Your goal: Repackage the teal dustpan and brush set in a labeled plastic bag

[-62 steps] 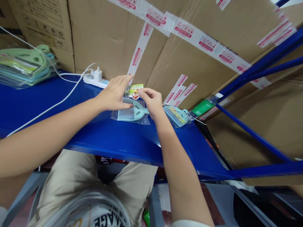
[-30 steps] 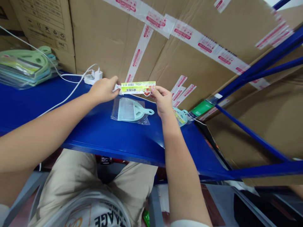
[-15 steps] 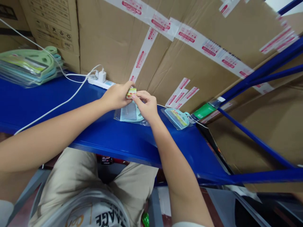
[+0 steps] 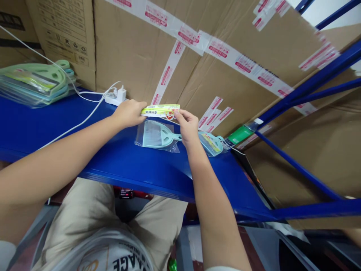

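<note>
Blue shelf (image 4: 135, 165) backed by taped cardboard boxes (image 4: 225, 75). Just above the bagged dustpan set (image 4: 158, 136) lying on it, the left hand (image 4: 128, 113) and right hand (image 4: 187, 126) pinch opposite ends of a yellow-green label card (image 4: 160, 110), fingers closed on it. Right of the bagged set lies a labelled pack (image 4: 211, 142); far left, a stack of packs (image 4: 34, 82).

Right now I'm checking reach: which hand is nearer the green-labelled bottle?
Right. The right hand is a short way left of the green-labelled bottle; the left hand lies farther left.
</note>
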`<action>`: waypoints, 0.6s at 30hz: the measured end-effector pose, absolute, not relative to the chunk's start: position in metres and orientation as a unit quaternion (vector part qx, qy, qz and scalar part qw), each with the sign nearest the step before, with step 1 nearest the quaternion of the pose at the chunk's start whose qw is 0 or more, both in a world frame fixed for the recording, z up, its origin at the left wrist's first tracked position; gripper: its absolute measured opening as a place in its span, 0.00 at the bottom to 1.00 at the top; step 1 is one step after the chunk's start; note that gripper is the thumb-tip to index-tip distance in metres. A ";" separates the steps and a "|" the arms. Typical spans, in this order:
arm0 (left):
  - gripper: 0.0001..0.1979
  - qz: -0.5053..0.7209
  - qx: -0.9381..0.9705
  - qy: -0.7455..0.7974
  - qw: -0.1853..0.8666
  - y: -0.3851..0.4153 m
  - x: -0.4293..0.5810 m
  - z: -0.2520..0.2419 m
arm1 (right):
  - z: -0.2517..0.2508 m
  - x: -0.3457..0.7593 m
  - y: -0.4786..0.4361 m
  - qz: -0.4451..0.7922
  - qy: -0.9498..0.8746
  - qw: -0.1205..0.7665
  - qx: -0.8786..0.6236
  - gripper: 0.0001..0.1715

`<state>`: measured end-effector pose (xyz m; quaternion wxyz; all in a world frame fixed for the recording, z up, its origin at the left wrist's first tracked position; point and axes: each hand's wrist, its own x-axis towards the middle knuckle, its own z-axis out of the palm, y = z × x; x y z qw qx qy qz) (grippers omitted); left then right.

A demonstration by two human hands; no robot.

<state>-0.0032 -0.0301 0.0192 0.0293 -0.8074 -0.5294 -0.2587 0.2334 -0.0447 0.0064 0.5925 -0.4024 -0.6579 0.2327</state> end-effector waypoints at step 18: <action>0.21 -0.379 -0.731 -0.405 -0.398 -0.045 0.019 0.024 | 0.009 0.217 -0.057 0.396 -0.625 0.513 -0.435 0.20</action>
